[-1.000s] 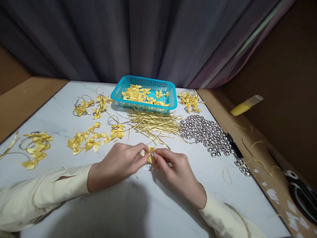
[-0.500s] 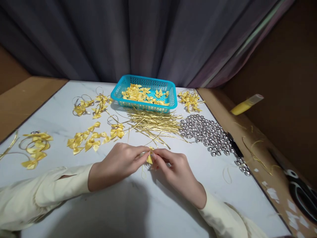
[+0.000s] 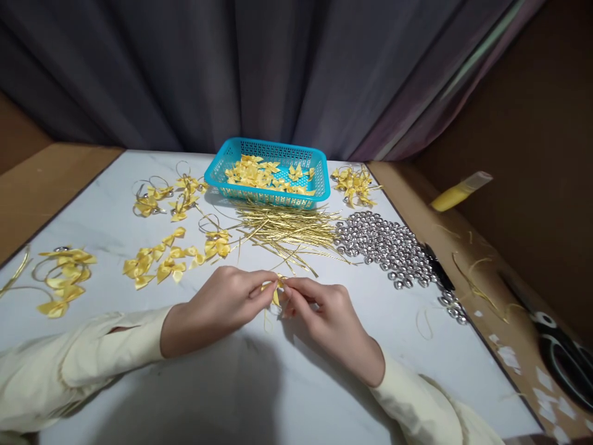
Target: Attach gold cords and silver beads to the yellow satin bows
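Observation:
Thumb and fingertips of my left hand [image 3: 222, 300] pinch one side of a small yellow ribbon bow [image 3: 277, 295]. From the other side, my right hand [image 3: 327, 318] grips the same bow, its fingers closed. A thin cord loop hangs below the bow; the fingertips hide most of the knot. Just beyond the hands lies a pile of gold twist cords [image 3: 290, 228]. Loose yellow bows [image 3: 171, 266] rest to the left, and a heap of shiny silver beads [image 3: 382, 244] spreads to the right.
A blue basket [image 3: 266, 196] with yellow bows stands at the back. Bows with cord loops [image 3: 67, 275] lie at the far left, more bows [image 3: 356, 184] at the back right. Black-handled scissors [image 3: 563, 364], a yellow tube [image 3: 461, 191] and paper scraps [image 3: 546, 395] sit along the right side.
The two hands have drawn slightly closer together at the fingertips, and the bow between them has turned a little. The whole view has shifted slightly; the other things lie as before.

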A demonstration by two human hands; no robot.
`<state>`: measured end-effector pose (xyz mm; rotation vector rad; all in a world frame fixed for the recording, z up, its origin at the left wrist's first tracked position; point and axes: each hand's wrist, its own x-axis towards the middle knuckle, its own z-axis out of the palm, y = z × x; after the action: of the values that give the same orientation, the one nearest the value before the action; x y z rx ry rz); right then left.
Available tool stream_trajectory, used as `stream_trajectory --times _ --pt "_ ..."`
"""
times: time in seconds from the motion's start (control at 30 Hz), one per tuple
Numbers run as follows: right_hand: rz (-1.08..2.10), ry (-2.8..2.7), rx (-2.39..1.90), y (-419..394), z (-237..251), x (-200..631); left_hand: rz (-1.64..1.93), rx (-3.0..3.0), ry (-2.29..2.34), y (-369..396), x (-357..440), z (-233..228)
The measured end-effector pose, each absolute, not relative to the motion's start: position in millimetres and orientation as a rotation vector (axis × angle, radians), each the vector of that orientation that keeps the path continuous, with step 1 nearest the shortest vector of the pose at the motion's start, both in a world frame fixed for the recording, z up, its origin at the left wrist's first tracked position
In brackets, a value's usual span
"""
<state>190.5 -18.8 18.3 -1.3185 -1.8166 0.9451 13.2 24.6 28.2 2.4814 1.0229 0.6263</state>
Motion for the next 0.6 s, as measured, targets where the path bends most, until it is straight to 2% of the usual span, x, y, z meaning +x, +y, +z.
stream_trajectory --times 0.27,0.6 --pt "0.923 -1.859 -1.302 -20.7 17.8 189.4 0.504 2.585 0.977 21.8 13.4 25.1" --pt "0.853 -1.872 -1.274 -19.3 18.5 191.8 0.281 2.414 0.915 38.5 7.2 48.2"
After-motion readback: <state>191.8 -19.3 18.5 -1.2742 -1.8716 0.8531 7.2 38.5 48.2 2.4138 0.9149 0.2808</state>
